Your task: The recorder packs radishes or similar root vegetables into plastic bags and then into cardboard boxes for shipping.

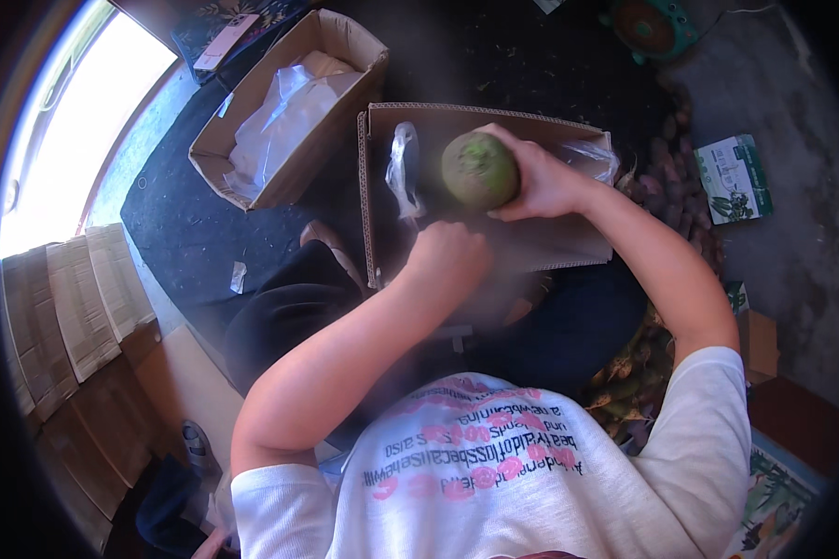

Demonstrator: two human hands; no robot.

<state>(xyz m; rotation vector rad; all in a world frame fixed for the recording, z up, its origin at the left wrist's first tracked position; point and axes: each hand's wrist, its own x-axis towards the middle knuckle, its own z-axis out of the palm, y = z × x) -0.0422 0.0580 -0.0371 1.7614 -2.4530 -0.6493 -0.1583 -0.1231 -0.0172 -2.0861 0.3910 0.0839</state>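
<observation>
My right hand [541, 177] is wrapped round the side of a round green fruit or vegetable [478, 170], its knobby, paler end facing up. It is held over an open cardboard box [569, 238] in front of me. My left hand [452, 256] is closed in a fist just below and left of the fruit, over the box's near side. Whatever those fingers hold is hidden. A shiny, see-through strip [404, 172], perhaps plastic, stands beyond the left fist inside the box; whether it meets the hand I cannot tell.
At the upper left, a second open box [294, 116] holds crumpled clear plastic. A phone [226, 42] lies beyond it. Many purplish-brown produce pieces [667, 177] are heaped to the right, beside a green and white carton [735, 179]. Folded cardboard [79, 307] stands at the left.
</observation>
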